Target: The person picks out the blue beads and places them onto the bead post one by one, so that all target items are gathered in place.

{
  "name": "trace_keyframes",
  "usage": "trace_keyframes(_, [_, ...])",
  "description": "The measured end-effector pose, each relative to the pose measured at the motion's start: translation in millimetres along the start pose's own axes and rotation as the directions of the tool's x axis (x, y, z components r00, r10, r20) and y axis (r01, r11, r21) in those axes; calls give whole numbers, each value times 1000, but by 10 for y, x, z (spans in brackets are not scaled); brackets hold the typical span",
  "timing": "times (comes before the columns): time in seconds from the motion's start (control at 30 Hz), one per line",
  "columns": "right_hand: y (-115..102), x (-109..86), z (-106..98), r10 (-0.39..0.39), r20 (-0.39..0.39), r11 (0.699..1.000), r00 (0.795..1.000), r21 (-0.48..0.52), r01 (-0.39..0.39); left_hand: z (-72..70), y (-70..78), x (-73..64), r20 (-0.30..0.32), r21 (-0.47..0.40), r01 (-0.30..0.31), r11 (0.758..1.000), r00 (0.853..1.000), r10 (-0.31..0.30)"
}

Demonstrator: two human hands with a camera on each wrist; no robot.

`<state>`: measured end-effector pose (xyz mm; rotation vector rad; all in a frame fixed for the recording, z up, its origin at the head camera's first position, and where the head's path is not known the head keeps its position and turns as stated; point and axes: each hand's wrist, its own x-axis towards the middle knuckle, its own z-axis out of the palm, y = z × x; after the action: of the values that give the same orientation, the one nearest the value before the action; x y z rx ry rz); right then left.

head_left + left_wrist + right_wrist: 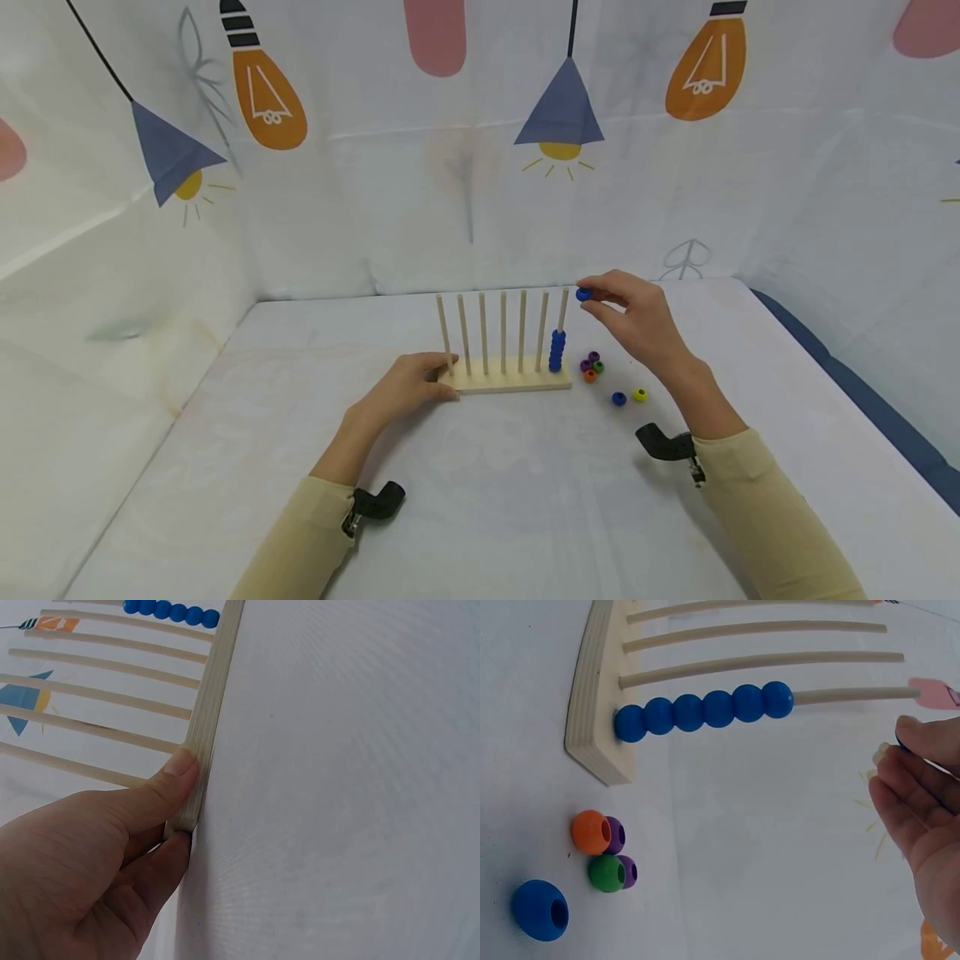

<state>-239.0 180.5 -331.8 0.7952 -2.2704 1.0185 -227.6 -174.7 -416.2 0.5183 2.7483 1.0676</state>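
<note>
A wooden peg stand (pixel 510 382) with several upright pegs stands on the table. Its rightmost peg (pixel 847 695) carries a stack of several blue beads (pixel 718 709); the other pegs are bare. My left hand (pixel 408 383) grips the left end of the base, the thumb (pixel 169 784) on the front side in the left wrist view. Between thumb and fingertips my right hand (pixel 633 317) pinches a blue bead (pixel 583 294), just right of the rightmost peg's top and apart from it. In the right wrist view the fingers mostly hide that bead.
Right of the stand lie an orange bead (pixel 591 832), a green bead (pixel 607 874) and two purple beads (pixel 594 356) in a cluster. A loose blue bead (pixel 618 398) and a yellow bead (pixel 640 394) lie nearer. Behind the table (pixel 480 500) hangs a printed white sheet (pixel 375 208).
</note>
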Motion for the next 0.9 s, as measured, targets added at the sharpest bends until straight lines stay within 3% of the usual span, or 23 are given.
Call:
trace_keyframes(0.43, [-170, 26, -27, -36, -11, 999, 999, 4, 36, -3, -17, 10, 2, -6, -6, 1000, 1000, 6])
trace_keyframes(0.9, [-225, 41, 34, 41, -59, 998, 997, 56, -38, -6, -12, 10, 3, 8, -6, 1000, 1000, 6])
